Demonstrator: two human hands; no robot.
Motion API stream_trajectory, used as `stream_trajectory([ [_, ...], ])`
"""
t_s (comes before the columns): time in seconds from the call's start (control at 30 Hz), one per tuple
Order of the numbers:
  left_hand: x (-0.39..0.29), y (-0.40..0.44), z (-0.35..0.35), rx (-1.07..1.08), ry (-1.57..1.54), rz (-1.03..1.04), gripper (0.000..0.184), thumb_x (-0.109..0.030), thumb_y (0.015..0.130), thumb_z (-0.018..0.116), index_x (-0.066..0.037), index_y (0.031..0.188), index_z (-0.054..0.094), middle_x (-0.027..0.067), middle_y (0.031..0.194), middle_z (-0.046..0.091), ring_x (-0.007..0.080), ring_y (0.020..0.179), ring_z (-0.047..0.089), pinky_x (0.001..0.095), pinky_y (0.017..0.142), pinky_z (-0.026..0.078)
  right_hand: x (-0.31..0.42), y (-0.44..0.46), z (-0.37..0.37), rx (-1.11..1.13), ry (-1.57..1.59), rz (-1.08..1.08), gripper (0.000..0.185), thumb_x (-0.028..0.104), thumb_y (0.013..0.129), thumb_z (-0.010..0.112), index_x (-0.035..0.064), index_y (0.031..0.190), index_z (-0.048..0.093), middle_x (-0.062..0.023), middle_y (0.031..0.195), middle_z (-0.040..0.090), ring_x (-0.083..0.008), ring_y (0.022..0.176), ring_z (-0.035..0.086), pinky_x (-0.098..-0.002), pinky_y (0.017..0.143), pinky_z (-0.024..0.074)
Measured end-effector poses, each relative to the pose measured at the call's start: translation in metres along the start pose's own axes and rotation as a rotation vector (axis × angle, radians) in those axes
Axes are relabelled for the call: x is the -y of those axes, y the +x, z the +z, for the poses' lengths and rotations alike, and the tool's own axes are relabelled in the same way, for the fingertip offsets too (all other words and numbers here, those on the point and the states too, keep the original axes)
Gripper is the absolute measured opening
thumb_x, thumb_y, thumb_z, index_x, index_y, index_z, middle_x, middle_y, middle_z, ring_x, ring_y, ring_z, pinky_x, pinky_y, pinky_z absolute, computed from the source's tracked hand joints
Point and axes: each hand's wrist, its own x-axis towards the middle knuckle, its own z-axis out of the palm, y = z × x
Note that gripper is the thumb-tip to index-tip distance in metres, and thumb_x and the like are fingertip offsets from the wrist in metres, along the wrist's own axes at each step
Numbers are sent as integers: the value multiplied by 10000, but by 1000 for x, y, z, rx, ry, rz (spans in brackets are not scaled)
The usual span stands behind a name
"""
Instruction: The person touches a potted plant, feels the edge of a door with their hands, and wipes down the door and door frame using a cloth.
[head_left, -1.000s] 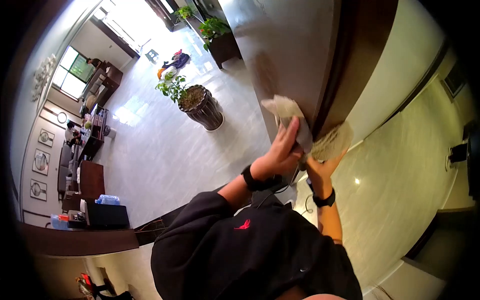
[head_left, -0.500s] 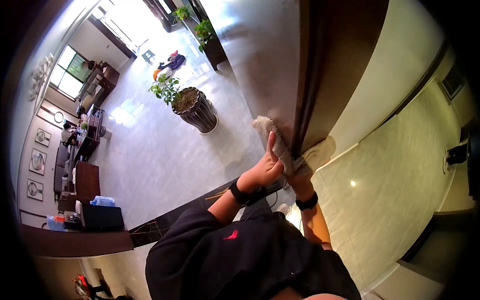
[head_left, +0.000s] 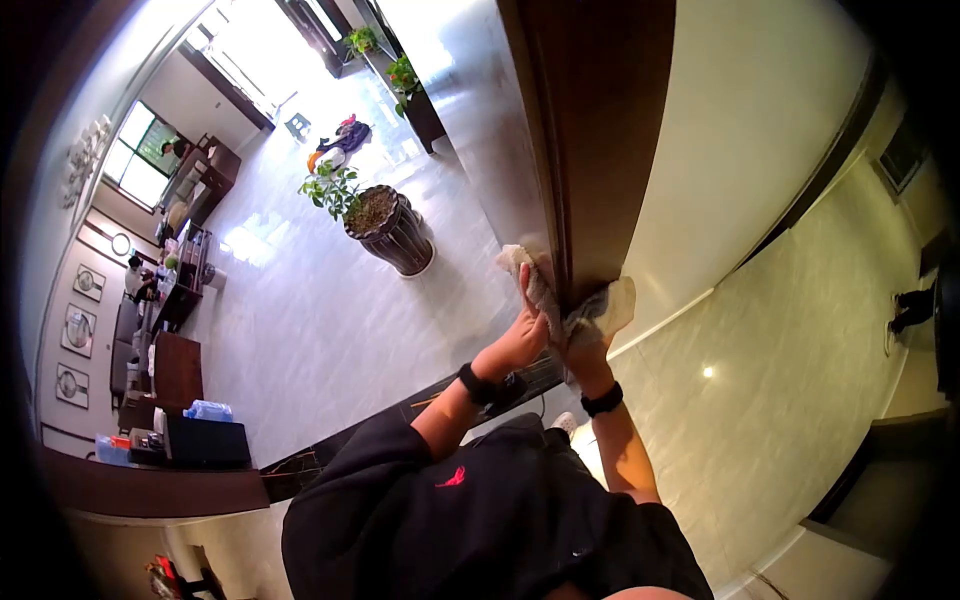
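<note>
Low on a dark brown wooden door frame [head_left: 600, 130], both hands press greyish cloth against it. My left hand [head_left: 515, 340] holds the cloth [head_left: 543, 292] against the frame's left face, one finger pointing up along it. On the other side of the edge, my right hand [head_left: 590, 362] is mostly covered by more cloth [head_left: 607, 310], pressed to the right face near the bottom. Whether this is one cloth or two cannot be made out. Dark bands circle both wrists.
A potted plant [head_left: 390, 232] stands on the shiny tiled floor to the left. Beyond it, clothes [head_left: 345, 138] lie on the floor. A black box-like cabinet [head_left: 208, 442] is at left. Another person's legs [head_left: 908, 312] show at far right, and people sit at the far left.
The door frame has shifted left in view, my hands and the cloth with it. The cloth under my right hand now lies more bunched and upright against the frame.
</note>
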Motion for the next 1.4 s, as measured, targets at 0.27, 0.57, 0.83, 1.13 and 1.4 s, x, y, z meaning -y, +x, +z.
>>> stream_trajectory([
  [0.27,45,-17,25,3,-43,48,581,-225,969,286,12,1390,-36,187,1454,6,276,1343,-14,346,1087,46,34,19,-18,-170,364,378,660,299,742,679,-13,1251,395,-217,1216,417,-325,1148,393,-424,993,289],
  [0.57,-21,-19,45,-271,-91,80,598,-209,964,271,24,1386,-85,199,1465,-91,301,1357,-108,354,1091,-10,38,35,-47,-34,112,271,773,331,761,642,-72,1311,277,-293,1327,224,-451,1182,291,-460,1003,253],
  [0.83,-152,18,-4,-595,-117,166,542,-201,944,301,16,1401,107,175,1461,121,294,1356,95,351,1091,89,72,135,-114,-205,76,-26,755,337,630,746,-128,1122,410,-325,1120,336,-442,979,375,-479,834,326],
  [1.13,-171,38,0,-838,-95,89,510,-132,929,338,39,1385,184,159,1463,165,254,1358,130,316,1091,103,56,133,-77,45,723,257,1024,407,572,755,-65,1264,167,-243,1159,380,-370,1089,401,-437,944,314],
  [1.4,-154,30,7,-986,-88,-17,387,-81,893,460,-6,1272,434,127,1287,460,180,1191,410,271,982,297,57,136,-90,-73,207,-238,598,441,688,655,99,1160,521,-120,1140,535,-356,1003,509,-587,826,324],
])
